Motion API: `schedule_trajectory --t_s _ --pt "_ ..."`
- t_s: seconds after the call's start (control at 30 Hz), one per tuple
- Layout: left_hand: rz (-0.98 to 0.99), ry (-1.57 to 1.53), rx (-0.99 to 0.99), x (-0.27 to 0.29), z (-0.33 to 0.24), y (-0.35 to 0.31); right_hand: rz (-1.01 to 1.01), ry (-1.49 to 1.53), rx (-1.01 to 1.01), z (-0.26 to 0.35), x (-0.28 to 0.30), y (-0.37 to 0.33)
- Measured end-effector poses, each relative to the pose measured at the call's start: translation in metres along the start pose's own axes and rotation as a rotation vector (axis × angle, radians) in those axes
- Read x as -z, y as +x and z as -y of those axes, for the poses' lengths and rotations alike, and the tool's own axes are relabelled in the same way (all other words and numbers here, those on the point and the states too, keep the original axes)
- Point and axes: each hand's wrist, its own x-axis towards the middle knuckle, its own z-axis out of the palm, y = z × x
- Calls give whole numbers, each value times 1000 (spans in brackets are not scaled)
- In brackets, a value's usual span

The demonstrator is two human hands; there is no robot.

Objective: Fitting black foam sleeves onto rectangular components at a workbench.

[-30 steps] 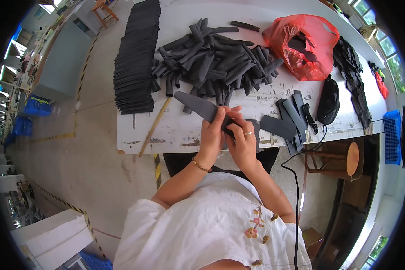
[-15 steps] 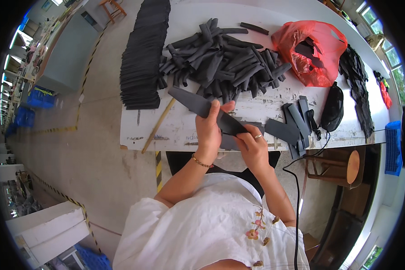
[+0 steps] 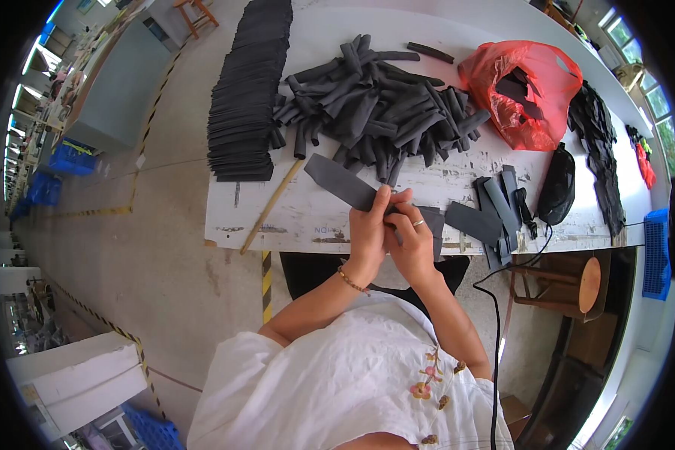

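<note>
Grip closed on a dark grey strip (image 3: 339, 184), centre of frame; slip possible.
Left hand (image 3: 368, 226) pinches the strip under its thumb; right hand (image 3: 414, 238) curls at the lower end, its hold hidden. The free end juts unsupported toward upper left; a slack pinch could let it twist or drop to the tabletop (image 3: 292, 225). A wide swing could disturb the tube heap (image 3: 386, 105) at upper centre. Loose flat strips (image 3: 474, 221), right of centre, reach the near edge; a brushing forearm could dislodge them.
</note>
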Motion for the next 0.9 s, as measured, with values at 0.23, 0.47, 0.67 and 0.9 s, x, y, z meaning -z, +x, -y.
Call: schedule_trajectory --t_s 0.23,0.47,0.67,0.9 --pt "-20 -162 -19 6 -25 8 199 63 -145 -2 18 -1" --pt "67 -168 -161 -1 -26 14 147 114 -41 -8 20 8" --pt "46 -204 -139 -2 -18 10 139 127 -26 -10 17 12" --pt "96 -219 -129 2 -19 11 160 136 -37 -11 15 17"
